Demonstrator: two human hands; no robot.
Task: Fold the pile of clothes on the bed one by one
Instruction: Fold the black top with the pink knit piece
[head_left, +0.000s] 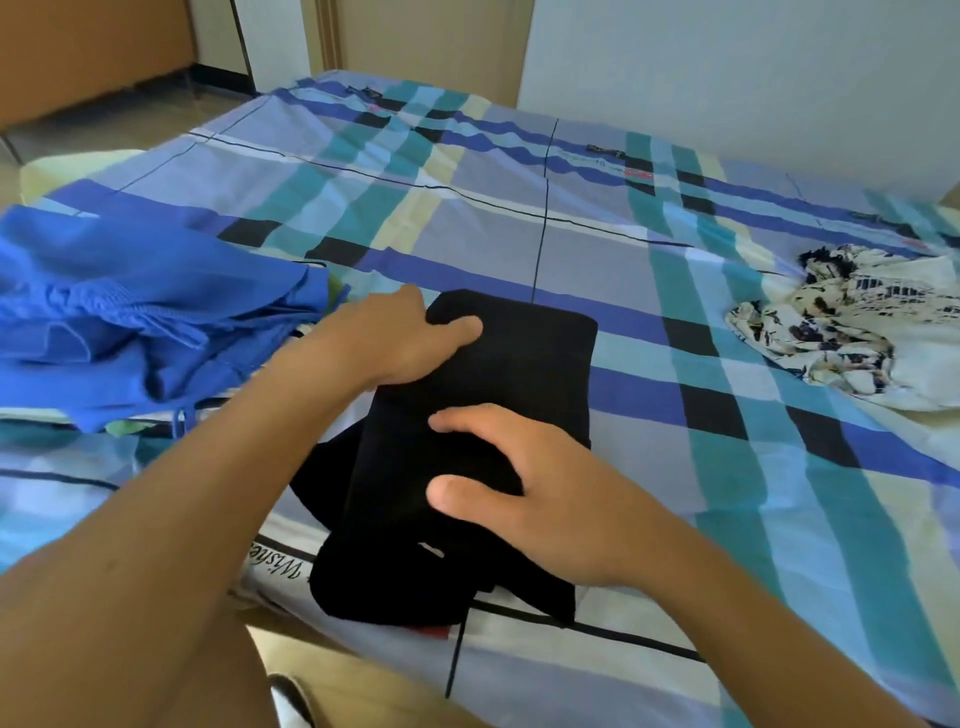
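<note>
Directly under right hand (550, 493) — black garment (530, 364), left hand (395, 338) gripping.

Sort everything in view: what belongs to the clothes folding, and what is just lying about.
Belongs to the job: black garment, left hand gripping its far corner, right hand resting on it; blue clothes; white patterned garment; plaid bed sheet.
Just lying about: wooden furniture beyond the bed.

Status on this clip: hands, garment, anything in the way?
Left hand grips black garment at far corner. Right hand presses flat on it. Garment partly folded. Blue clothes close left, not blocking.
</note>
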